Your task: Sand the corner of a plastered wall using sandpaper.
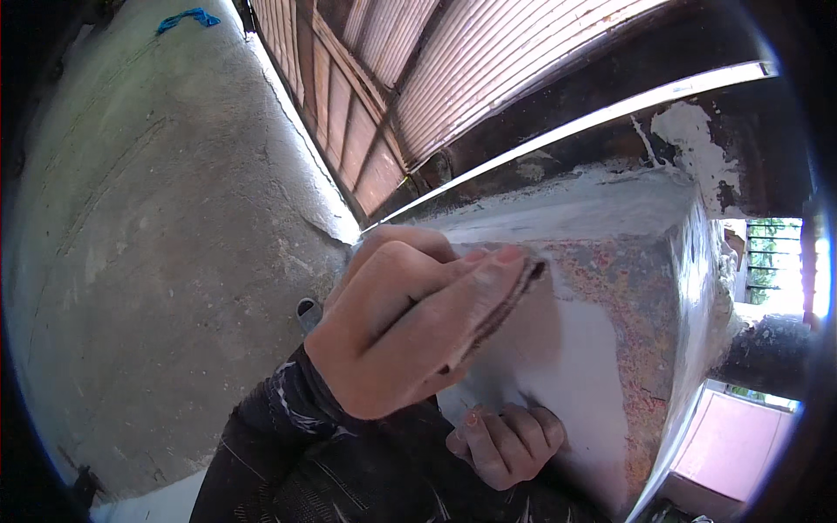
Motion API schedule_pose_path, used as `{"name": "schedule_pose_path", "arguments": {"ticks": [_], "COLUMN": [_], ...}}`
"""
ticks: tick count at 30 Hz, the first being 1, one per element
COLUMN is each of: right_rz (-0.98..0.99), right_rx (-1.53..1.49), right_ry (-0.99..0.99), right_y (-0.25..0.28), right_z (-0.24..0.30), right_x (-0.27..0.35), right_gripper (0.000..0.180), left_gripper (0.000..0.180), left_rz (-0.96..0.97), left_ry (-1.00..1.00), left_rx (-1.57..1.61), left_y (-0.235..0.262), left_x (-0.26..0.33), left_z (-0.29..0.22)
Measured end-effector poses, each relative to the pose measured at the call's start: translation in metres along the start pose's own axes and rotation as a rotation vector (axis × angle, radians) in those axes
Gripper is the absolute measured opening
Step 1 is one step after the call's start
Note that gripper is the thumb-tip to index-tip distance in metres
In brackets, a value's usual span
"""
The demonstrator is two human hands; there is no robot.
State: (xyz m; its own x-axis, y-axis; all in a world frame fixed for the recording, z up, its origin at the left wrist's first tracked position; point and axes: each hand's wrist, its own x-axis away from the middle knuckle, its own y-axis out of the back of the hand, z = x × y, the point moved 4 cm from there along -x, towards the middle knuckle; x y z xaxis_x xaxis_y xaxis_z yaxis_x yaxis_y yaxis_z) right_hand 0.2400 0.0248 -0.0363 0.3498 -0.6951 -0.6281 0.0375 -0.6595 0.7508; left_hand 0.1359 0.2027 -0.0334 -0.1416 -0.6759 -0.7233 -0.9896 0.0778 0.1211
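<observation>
My left hand [392, 336] is pressed flat against a metal body panel [610, 296], fingers shut on a folded piece of brown sandpaper [510, 301]. The panel is patchy: rust-speckled metal on the right and smooth white filler [567, 375] under and below the sandpaper. My right hand [510, 444] rests lower on the panel, its fingers curled into a loose fist against the white patch with nothing visible in it. A dark patterned sleeve [279, 444] covers my left forearm.
A grey concrete floor [157, 244] spreads to the left, with a blue rag [187, 17] far off and a small dark object [307, 309] near my wrist. Rust-red corrugated shutters [366, 78] stand behind. A dark pipe [767, 349] sticks out at the right.
</observation>
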Motion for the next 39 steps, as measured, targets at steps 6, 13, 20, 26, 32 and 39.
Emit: {"name": "schedule_pose_path", "arguments": {"ticks": [6, 13, 20, 26, 32, 39], "right_rz": [0.008, 0.066, 0.003, -0.012, -0.061, 0.025], "right_rx": [0.003, 0.022, -0.004, 0.022, 0.068, 0.029], "right_ry": [-0.013, -0.026, 0.091, 0.026, -0.011, 0.007], "right_y": [0.003, 0.001, 0.001, -0.004, 0.001, -0.008], "right_z": [0.000, 0.001, -0.003, -0.001, 0.002, 0.001], "right_x": [-0.003, 0.001, -0.001, -0.003, -0.005, -0.001], "right_gripper": [0.027, 0.028, 0.029, 0.028, 0.029, 0.027], "left_gripper": [0.037, 0.039, 0.042, 0.048, 0.041, 0.047], "left_rz": [-0.022, 0.007, -0.041, -0.040, -0.067, -0.092], "left_ry": [-0.033, 0.040, -0.021, -0.066, -0.040, -0.042], "left_rx": [0.121, 0.006, 0.088, 0.053, 0.109, 0.155], "left_y": [-0.005, -0.004, -0.001, -0.005, -0.003, -0.010], "left_x": [-0.020, 0.001, -0.011, 0.004, -0.018, 0.004], "left_z": [-0.013, 0.001, -0.008, 0.003, -0.012, 0.012]}}
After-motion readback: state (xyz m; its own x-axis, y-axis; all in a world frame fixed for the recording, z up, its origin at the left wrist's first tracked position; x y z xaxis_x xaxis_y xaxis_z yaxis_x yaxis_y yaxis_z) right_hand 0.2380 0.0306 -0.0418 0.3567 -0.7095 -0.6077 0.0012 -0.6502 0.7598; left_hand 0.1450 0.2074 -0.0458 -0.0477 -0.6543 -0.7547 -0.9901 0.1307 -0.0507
